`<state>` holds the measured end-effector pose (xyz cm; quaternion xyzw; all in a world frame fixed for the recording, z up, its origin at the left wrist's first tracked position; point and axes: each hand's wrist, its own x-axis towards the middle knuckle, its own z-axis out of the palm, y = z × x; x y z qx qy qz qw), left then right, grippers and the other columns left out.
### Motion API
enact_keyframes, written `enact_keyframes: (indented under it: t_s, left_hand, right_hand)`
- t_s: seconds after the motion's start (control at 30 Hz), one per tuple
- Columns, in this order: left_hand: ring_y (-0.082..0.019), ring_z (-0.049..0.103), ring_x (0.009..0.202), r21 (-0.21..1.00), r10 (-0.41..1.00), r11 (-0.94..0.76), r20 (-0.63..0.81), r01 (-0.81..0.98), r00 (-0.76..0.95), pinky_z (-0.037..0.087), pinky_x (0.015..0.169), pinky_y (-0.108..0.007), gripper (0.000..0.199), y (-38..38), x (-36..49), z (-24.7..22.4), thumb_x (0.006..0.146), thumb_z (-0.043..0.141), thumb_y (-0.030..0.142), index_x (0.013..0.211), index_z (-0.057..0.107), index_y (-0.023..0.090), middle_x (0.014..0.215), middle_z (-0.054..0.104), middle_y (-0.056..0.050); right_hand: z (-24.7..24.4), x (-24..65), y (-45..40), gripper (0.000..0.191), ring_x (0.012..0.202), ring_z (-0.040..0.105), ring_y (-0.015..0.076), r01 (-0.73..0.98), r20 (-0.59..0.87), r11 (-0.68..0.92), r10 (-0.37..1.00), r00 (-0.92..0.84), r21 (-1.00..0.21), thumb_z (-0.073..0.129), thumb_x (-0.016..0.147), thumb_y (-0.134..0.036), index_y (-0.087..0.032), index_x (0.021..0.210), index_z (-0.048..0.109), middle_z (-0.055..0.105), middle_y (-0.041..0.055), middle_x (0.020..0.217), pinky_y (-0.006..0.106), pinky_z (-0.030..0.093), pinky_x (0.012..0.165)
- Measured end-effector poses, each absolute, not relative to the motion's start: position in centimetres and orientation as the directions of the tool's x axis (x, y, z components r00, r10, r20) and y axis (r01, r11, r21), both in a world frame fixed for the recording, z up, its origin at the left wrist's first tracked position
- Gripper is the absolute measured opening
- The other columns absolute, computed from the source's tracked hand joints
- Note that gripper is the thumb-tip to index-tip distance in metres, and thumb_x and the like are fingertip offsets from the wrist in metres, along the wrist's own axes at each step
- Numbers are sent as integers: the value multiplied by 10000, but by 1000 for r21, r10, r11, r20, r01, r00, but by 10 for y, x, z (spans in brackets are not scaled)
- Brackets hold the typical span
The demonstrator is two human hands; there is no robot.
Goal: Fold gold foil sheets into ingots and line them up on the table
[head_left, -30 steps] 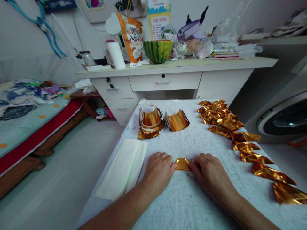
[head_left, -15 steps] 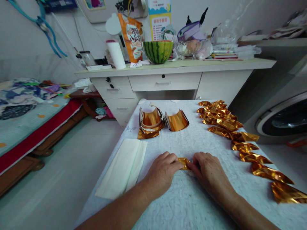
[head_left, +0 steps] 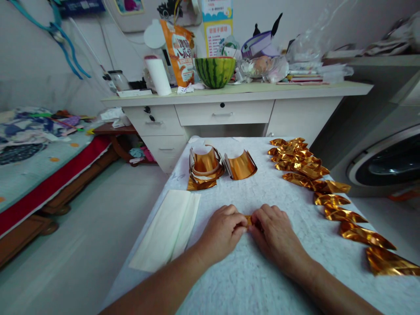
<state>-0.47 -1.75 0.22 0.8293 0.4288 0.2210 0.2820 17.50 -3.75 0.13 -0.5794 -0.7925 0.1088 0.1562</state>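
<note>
Between my two hands, low over the cloth-covered table (head_left: 226,280), is a small piece of gold foil paper (head_left: 248,222), mostly hidden by fingers. My left hand (head_left: 225,229) pinches its left end, thumb against curled fingers. My right hand (head_left: 274,232) closes over its right end. Beyond them stand two curved bundles of gold foil sheets, the left bundle (head_left: 206,168) and the right bundle (head_left: 242,165). Folded gold foil pieces (head_left: 365,235) lie in a row down the table's right side.
A folded whitish paper or cloth (head_left: 167,229) lies left of my hands. A white desk (head_left: 226,94) beyond the table bears a cut watermelon (head_left: 215,72) and an orange bag (head_left: 179,54). A washing machine (head_left: 383,131) stands at right, a bed (head_left: 49,175) at left.
My right hand has moved left, closer to my left hand, and its fingers now cover more of the gold foil. Less of the foil shows between them.
</note>
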Motion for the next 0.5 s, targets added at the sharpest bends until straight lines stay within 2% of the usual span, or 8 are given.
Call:
enact_keyframes:
  t_s: [0.2,0.33,0.5]
  left_hand:
    - [-177,529,891,628,854,-453,100,633,511,407,782,-291,121,-19,-3,5,868,554,110,813,620,197,879,577,-9]
    - [-195,513,929,577,867,-450,97,682,490,386,814,-323,108,-21,-4,6,876,567,148,856,639,227,910,587,-3]
    - [-198,509,929,589,864,-449,94,672,495,369,822,-335,143,-21,-8,8,880,572,153,888,672,256,905,596,0]
  right_hand:
    - [2,170,-40,131,850,480,249,914,129,279,959,-252,-293,564,893,-333,-208,862,587,556,58,886,368,335,730]
    - [0,172,-40,125,862,480,256,919,150,274,959,-240,-282,574,880,-344,-220,882,587,552,61,902,370,335,725]
    - [-5,181,-39,143,895,487,269,916,213,263,956,-204,-303,584,857,-324,-236,970,585,562,83,991,399,362,755]
